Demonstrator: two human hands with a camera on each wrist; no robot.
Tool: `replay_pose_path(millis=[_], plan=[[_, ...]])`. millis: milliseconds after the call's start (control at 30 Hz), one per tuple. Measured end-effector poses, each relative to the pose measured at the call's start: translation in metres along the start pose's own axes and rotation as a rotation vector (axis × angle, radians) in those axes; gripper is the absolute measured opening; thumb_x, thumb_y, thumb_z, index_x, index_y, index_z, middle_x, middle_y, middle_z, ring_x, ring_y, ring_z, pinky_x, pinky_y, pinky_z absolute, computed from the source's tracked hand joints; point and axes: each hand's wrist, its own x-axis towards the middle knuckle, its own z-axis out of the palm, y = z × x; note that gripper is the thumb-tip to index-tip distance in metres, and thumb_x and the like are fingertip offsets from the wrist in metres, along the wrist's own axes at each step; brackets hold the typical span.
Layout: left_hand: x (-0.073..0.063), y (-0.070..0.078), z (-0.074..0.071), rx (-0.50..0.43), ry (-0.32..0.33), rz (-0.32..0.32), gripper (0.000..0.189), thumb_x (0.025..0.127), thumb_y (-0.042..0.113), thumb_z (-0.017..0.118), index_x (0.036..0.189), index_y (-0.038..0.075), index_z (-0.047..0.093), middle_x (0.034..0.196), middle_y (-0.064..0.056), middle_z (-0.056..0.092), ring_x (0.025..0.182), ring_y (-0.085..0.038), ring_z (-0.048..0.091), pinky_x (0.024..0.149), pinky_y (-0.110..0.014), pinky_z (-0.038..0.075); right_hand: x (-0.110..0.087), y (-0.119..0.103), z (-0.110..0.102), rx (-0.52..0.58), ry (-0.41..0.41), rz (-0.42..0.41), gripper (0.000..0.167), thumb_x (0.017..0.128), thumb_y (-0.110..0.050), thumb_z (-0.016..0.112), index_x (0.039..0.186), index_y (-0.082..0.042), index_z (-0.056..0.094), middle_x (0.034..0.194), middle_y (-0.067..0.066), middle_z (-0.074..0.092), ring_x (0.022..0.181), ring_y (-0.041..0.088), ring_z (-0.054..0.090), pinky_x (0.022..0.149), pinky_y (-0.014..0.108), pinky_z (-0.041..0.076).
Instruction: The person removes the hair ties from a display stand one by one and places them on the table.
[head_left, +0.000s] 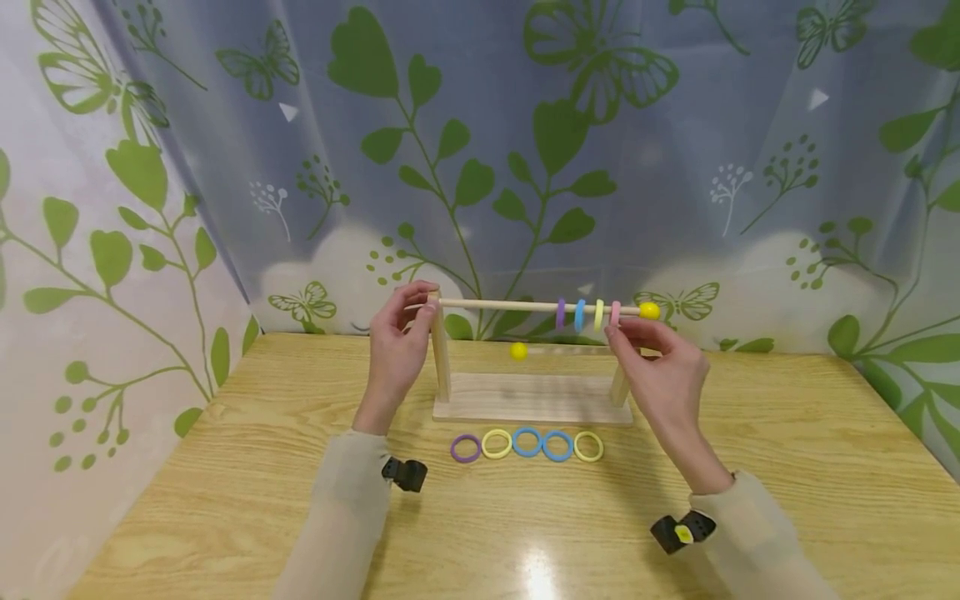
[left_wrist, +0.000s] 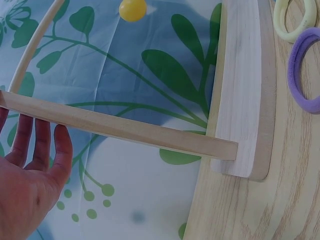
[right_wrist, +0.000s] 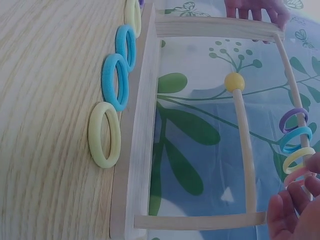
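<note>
A wooden stand (head_left: 532,398) has two posts and two rods, each rod with a yellow ball at one end. My left hand (head_left: 401,329) grips the top of its left post (left_wrist: 120,125), fingers behind the wood. On the upper rod (head_left: 502,305) hang a purple ring (head_left: 560,314), a blue ring (head_left: 580,316), a pale yellow ring (head_left: 599,315) and a pink ring (head_left: 615,313). With thumb and fingertips my right hand (head_left: 663,358) pinches the pink ring, just left of the yellow end ball (head_left: 649,311). In the right wrist view, fingers partly hide the pink ring (right_wrist: 296,176).
In front of the base lies a row of loose rings: a purple ring (head_left: 466,448), a yellow ring (head_left: 497,444), two blue rings (head_left: 558,446) and another yellow ring (head_left: 588,447). The lower rod's yellow ball (head_left: 518,352) points left. Behind the table (head_left: 247,467) hangs a patterned curtain (head_left: 480,125).
</note>
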Motion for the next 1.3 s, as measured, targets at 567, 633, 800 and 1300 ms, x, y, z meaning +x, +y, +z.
replay_pose_path(millis=[567,633,800,1300], plan=[[-0.0006,0.0005,-0.0004,-0.007,-0.005,0.006,0.022,0.101,0.007,0.059,0.121,0.004,0.068,0.110,-0.012,0.065,0.093,-0.011,0.065,0.078,-0.020,0.055,0.0008,-0.0018,0.0004,0.007,0.062,0.019,0.020,0.089,-0.028,0.080,0.099,-0.011,0.082,0.091,0.011,0.079,0.074,-0.011,0.064,0.063,0.005,0.050],[-0.0007,0.0003,-0.0003,-0.007,-0.003,0.002,0.022,0.101,0.007,0.059,0.121,0.004,0.068,0.109,-0.011,0.065,0.093,-0.011,0.065,0.078,-0.020,0.055,0.0001,-0.0012,0.0009,0.014,0.056,0.008,0.019,0.089,-0.026,0.080,0.099,-0.010,0.081,0.091,0.012,0.079,0.074,-0.012,0.064,0.063,0.005,0.050],[-0.0004,0.0000,0.0000,-0.004,0.000,0.002,0.022,0.101,0.007,0.059,0.121,0.004,0.068,0.109,-0.011,0.065,0.092,-0.011,0.065,0.077,-0.020,0.055,-0.0012,-0.0019,0.0025,0.028,0.040,-0.006,0.019,0.089,-0.023,0.081,0.100,-0.008,0.081,0.092,0.012,0.079,0.075,-0.011,0.063,0.065,0.005,0.050],[-0.0001,-0.0016,-0.0003,0.002,-0.001,0.007,0.022,0.100,0.006,0.059,0.121,0.004,0.068,0.110,-0.013,0.066,0.092,-0.011,0.066,0.077,-0.020,0.056,0.0019,-0.0041,0.0034,0.048,0.078,-0.022,0.016,0.089,-0.022,0.080,0.096,-0.008,0.082,0.089,0.014,0.079,0.071,-0.013,0.063,0.061,0.005,0.050]])
